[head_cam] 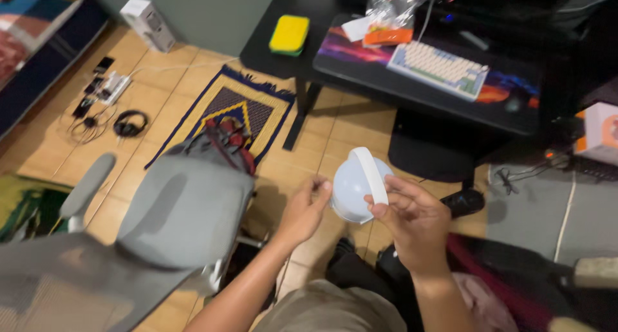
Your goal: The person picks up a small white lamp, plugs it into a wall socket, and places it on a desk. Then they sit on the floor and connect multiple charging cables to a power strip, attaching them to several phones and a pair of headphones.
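Head camera looks down at a pale round lamp [353, 187] held over the tiled floor [154, 100]. Fingers of the right hand [412, 216] curl around its white strap handle [373, 174], pinching it at the thumb. Thumb and forefinger of the left hand [308, 206] press the globe's near edge (the contact is probably light, though blur hides it). With so slight a grip, the globe could slip and crack on the tiles beneath the fingers.
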